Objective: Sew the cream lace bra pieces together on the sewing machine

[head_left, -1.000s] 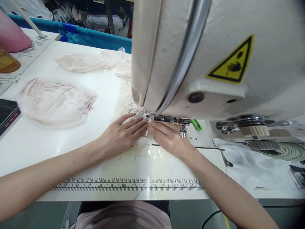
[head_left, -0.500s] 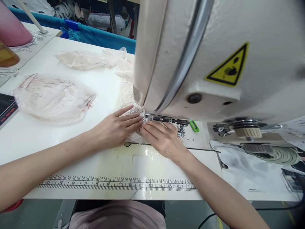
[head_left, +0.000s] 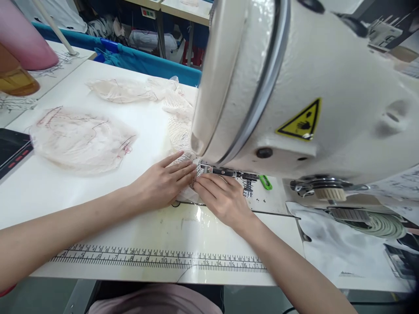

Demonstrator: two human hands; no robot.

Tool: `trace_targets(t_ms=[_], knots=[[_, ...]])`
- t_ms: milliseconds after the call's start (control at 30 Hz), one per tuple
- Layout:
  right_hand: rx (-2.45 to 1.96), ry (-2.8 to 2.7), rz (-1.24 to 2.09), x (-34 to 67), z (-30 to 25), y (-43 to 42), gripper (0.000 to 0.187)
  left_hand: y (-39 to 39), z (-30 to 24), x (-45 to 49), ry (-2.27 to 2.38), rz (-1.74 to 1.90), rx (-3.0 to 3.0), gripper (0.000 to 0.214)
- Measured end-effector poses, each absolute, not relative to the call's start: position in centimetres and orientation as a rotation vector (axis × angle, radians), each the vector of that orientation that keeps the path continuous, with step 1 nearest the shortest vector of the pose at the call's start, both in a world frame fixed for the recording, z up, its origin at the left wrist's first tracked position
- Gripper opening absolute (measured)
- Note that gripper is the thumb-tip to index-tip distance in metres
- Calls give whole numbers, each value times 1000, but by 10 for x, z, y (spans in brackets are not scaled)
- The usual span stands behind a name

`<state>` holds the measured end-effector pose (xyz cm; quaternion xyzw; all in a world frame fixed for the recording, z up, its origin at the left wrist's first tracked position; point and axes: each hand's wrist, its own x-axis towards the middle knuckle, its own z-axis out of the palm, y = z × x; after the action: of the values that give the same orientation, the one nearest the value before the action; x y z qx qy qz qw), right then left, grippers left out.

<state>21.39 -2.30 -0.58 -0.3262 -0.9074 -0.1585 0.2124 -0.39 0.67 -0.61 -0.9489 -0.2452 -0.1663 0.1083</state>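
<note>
A cream sewing machine fills the upper right, its presser foot low at the centre. A strip of white lace fabric runs from behind the machine head down under the foot. My left hand lies flat on the lace just left of the foot, fingers stretched toward it. My right hand rests in front of the foot, fingers extended and pressing the lace's near edge. The fingertips of both hands almost meet at the foot.
Two sheer pale pieces with red thread lie on the white table, one at the left and one further back. A printed ruler runs along the front edge. A black control panel sits far left, a green clip right of the foot.
Both hands have stayed at the presser foot, shifting slightly left with the lace. The camera has tilted up and right, showing more of the machine.
</note>
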Motion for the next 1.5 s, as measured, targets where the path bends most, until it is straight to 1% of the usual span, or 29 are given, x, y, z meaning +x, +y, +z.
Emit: trace_targets(t_ms=[533, 833, 1100, 1367, 1500], knots=[[-947, -2508, -460, 219, -9, -23, 18, -6, -7, 6, -799, -484, -2661, 37], [-969, -2518, -475, 222, -7, -24, 18, -11, -8, 10, -827, -436, -2582, 38], [-1025, -2552, -496, 226, -10, -25, 23, -12, -7, 11, -852, -402, -2585, 35], [-1079, -2581, -297, 234, -14, -22, 30, -12, -5, 12, -825, -408, -2544, 35], [-1093, -2560, -267, 235, -14, -19, 32, -12, -4, 13, -835, -411, -2531, 33]])
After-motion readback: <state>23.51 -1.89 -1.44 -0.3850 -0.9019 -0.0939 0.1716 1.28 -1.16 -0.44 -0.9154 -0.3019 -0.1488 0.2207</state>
